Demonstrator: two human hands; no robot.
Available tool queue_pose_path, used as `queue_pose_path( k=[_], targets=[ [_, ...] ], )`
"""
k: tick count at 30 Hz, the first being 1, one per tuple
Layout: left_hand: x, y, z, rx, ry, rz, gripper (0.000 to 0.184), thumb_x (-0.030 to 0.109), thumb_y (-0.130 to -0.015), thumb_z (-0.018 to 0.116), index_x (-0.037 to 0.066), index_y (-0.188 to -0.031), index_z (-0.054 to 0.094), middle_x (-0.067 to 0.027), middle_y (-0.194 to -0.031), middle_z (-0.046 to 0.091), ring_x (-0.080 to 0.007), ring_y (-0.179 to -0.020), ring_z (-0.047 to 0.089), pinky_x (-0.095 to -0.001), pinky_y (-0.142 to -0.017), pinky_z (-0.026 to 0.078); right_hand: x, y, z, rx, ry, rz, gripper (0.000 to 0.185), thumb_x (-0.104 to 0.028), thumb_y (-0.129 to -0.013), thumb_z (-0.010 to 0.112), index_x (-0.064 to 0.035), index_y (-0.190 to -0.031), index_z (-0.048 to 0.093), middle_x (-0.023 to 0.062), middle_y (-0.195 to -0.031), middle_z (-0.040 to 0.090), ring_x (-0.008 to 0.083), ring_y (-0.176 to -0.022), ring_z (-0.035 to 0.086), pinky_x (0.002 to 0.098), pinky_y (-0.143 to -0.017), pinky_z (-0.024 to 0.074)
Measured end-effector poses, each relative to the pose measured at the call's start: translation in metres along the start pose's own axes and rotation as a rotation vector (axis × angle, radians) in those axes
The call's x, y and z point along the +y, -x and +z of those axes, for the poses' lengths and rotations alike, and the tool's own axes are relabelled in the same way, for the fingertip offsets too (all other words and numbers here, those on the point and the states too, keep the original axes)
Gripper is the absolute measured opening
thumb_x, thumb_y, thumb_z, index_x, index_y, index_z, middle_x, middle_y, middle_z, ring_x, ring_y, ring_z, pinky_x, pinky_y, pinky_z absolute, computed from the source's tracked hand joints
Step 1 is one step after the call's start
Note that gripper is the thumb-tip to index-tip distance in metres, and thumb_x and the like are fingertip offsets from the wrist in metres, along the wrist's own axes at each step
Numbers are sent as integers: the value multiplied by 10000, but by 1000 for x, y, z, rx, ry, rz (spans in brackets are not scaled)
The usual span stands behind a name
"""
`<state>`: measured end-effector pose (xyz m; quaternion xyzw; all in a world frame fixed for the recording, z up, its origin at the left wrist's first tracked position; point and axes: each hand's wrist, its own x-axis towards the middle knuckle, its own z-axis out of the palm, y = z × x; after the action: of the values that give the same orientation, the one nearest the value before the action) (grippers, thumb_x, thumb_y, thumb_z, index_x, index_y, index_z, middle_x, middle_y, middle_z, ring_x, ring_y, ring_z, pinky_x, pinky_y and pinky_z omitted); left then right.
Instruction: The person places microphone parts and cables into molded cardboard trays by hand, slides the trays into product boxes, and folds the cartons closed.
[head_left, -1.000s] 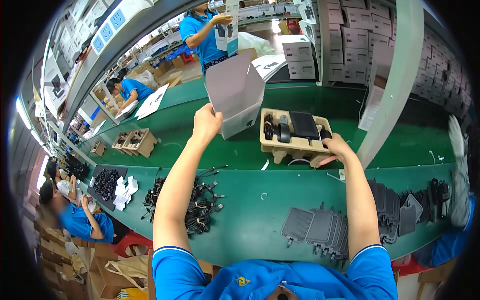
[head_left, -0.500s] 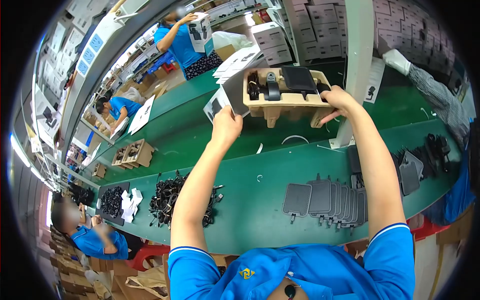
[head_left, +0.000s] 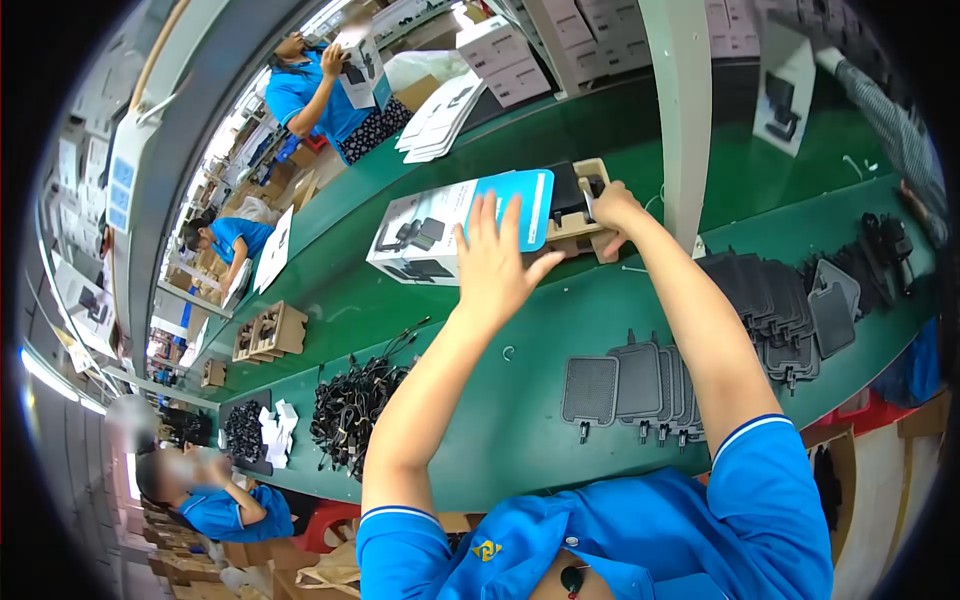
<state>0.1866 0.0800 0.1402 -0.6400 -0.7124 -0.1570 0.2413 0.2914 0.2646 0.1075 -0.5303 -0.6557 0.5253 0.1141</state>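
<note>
A white printed retail box (head_left: 420,235) with a blue flap (head_left: 535,205) lies on its side on the green bench. From its right end sticks out a brown moulded pulp tray (head_left: 585,243), partly inside the box; dark parts show in it, mostly hidden. My left hand (head_left: 493,262) rests on the box's upper side with fingers spread. At the tray's outer end, my right hand (head_left: 617,210) grips the rim, thumb below it. Near my right forearm lie several flat black plates (head_left: 590,390) with short stems.
A heap of black cables (head_left: 350,415) lies left of my arm. Farther left is another pulp tray (head_left: 270,333). A grey post (head_left: 683,120) rises behind my right hand. Co-workers are across the bench and at the left; a patterned sleeve (head_left: 885,115) reaches in at right beside a standing box (head_left: 785,85).
The pulp tray has gone partly into the box, which now lies on its side. My left hand has let go of the box edge and spread over it. My right hand moved left and slightly down.
</note>
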Motion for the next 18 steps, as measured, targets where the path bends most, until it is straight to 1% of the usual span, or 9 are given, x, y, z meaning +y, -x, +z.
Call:
queue_pose_path(
  k=[3, 5, 7, 9, 11, 12, 15, 16, 18],
  targets=[
    [12, -40, 27, -344, -75, -225, 1003, 576, -711, 665, 119, -1449, 162, -291, -1440, 197, -433, -1363, 144, -685, -973, 239, 3, -9, 5, 75, 0, -21, 461, -60, -822, 509, 54, -1238, 344, 271, -1145, 550, 446, -739, 646, 458, -468, 567],
    [2, -55, 46, -500, -45, -372, 1041, 627, -703, 644, 175, -1461, 93, -337, -1426, 169, -493, -1332, 167, -703, -944, 262, 4, -6, 1, 63, -2, -26, 451, -48, -816, 508, 47, -1227, 348, 283, -1124, 554, 426, -723, 651, 457, -468, 560],
    [-14, -61, 55, -611, -123, -440, 951, 607, -783, 576, 99, -1448, 125, -366, -1331, 339, -511, -1225, 360, -558, -955, 367, 5, -4, -3, 40, 0, -25, 462, -48, -816, 507, 46, -1237, 340, 290, -1127, 549, 424, -753, 650, 453, -469, 562],
    [-39, -64, 56, -783, 22, -503, 874, 565, -812, 561, 141, -1452, 144, -353, -1307, 383, -496, -1143, 458, -533, -925, 406, 8, -4, -5, 36, -23, -30, 473, -77, -832, 517, 45, -1250, 331, 290, -1161, 530, 428, -923, 612, 450, -509, 568],
    [-51, -60, 49, -769, 12, -476, 823, 540, -833, 545, 130, -1443, 175, -355, -1227, 462, -514, -1002, 539, -471, -896, 441, 9, -1, -8, 17, -38, -26, 476, -94, -842, 519, 49, -1254, 327, 294, -1181, 517, 429, -1016, 578, 456, -580, 577],
    [-51, -55, 47, -712, 60, -421, 881, 546, -806, 586, 147, -1454, 142, -373, -1308, 363, -518, -1151, 439, -526, -912, 422, 13, -6, -5, 23, -16, -58, 480, -123, -855, 519, 66, -1251, 325, 300, -1197, 506, 424, -1085, 541, 454, -776, 546],
    [-27, -33, 37, -566, -77, -32, 952, 563, -764, 628, 201, -1464, 95, -381, -1375, 240, -509, -1275, 289, -577, -935, 391, 21, -17, -3, 40, -18, -96, 481, -139, -863, 514, 83, -1245, 322, 310, -1197, 505, 416, -1104, 533, 431, -915, 472],
    [-15, -35, 28, -695, -103, -77, 1015, 563, -718, 674, 253, -1465, 60, -377, -1411, 145, -500, -1333, 156, -614, -945, 362, 22, -18, -4, 26, -7, -104, 484, -147, -866, 509, 88, -1245, 320, 315, -1189, 509, 408, -1110, 534, 426, -942, 446],
    [-21, -30, 34, -738, -175, -35, 982, 531, -735, 675, 262, -1461, 70, -373, -1405, 171, -517, -1314, 184, -587, -945, 380, 23, -17, -6, 17, -6, -98, 480, -143, -866, 507, 89, -1243, 322, 317, -1188, 509, 404, -1110, 536, 428, -938, 449]
  ],
)
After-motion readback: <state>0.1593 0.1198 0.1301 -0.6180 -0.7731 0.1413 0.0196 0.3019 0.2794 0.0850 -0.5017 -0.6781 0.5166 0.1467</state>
